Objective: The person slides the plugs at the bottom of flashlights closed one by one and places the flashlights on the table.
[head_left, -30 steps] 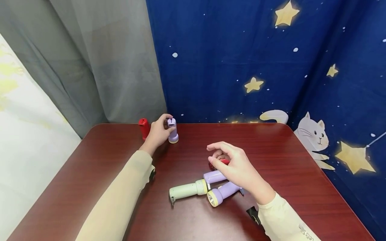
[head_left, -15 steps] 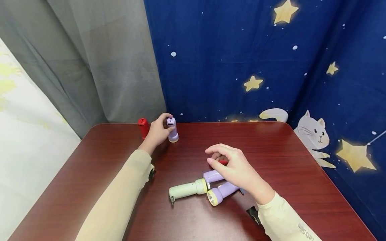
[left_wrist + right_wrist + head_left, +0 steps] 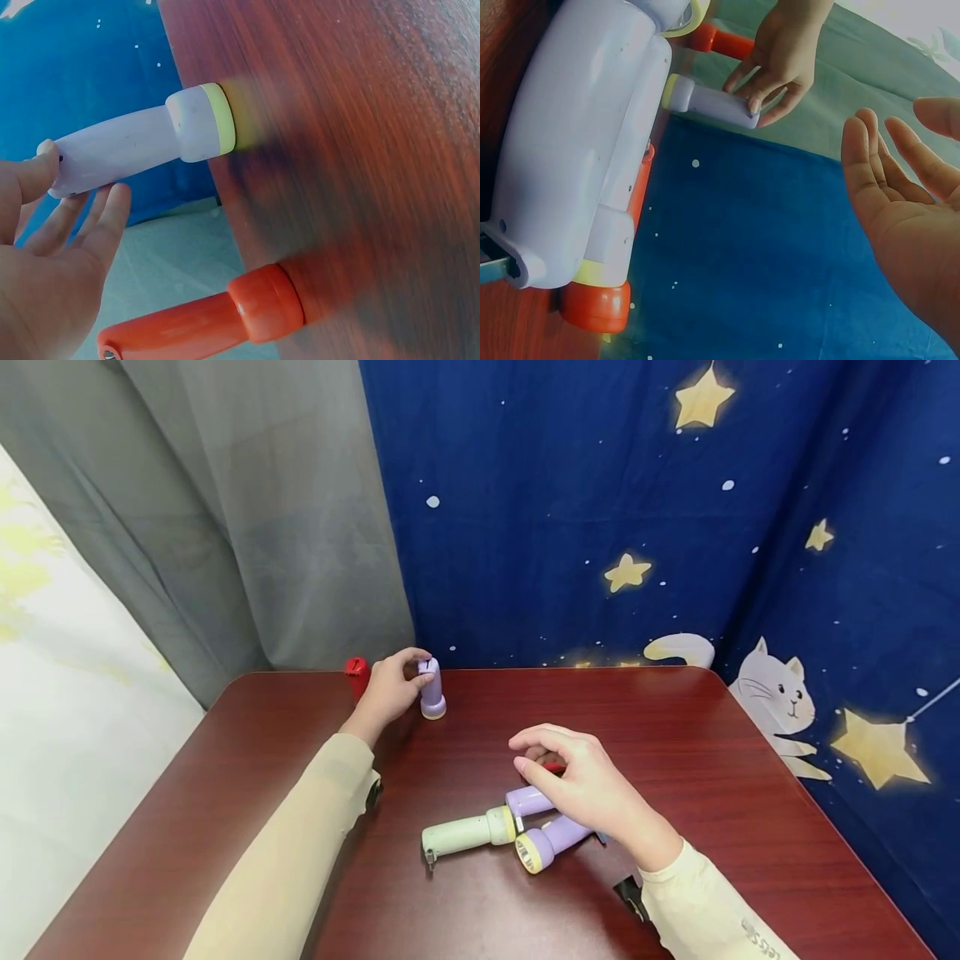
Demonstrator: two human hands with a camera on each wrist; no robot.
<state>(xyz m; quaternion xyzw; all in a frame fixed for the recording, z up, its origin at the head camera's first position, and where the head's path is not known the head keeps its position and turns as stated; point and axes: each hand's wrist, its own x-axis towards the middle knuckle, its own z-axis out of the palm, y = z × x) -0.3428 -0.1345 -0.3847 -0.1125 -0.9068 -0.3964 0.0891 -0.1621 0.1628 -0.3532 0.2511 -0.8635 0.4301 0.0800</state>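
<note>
A purple flashlight (image 3: 432,693) stands upright on its lens end near the table's far edge. My left hand (image 3: 390,690) pinches its upper end between thumb and fingers; in the left wrist view the thumb (image 3: 41,172) lies against that end. Just left of the hand stands a red flashlight (image 3: 262,307), also lens end down. My right hand (image 3: 588,777) hangs over several lying flashlights with fingers loosely bent and holds nothing. Below it are two purple flashlights (image 3: 557,838) and a red flashlight (image 3: 596,306), partly hidden by the hand in the head view.
A green flashlight (image 3: 465,832) lies left of the purple ones, its head close to them. The dark red wooden table (image 3: 420,910) ends at a grey curtain (image 3: 315,527) and a blue starry curtain (image 3: 540,510).
Both hands keep nearly the same places. The dark slot on the upper end of the standing purple flashlight shows less now. The head view has shifted slightly.
</note>
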